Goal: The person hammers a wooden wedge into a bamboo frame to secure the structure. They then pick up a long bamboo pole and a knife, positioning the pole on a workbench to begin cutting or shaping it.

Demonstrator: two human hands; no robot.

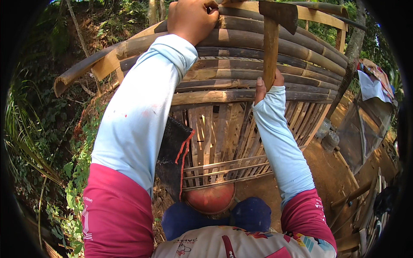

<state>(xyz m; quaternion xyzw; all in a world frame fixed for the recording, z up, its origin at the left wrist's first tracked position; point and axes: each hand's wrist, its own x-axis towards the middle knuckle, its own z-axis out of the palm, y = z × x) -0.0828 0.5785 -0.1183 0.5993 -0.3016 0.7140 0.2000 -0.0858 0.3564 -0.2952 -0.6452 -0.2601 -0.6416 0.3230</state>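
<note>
Green leafy foliage (64,167) flanks a tier of long brown bamboo lengths (241,38)

Brown earth (333,176) lies below and to the right of the bamboo lengths. In front of them, the right hand (260,90) is wrapped around the handle of a wooden-handled hatchet (271,51), its dark metal head uppermost. At the top of the bamboo lengths, the left hand (191,21) is curled; whether it grips anything cannot be told. Below them stand narrow wooden slats (223,142), with a black sheet edged in orange cord (170,157) toward the left and a rounded red object (211,200) farther down.
</note>
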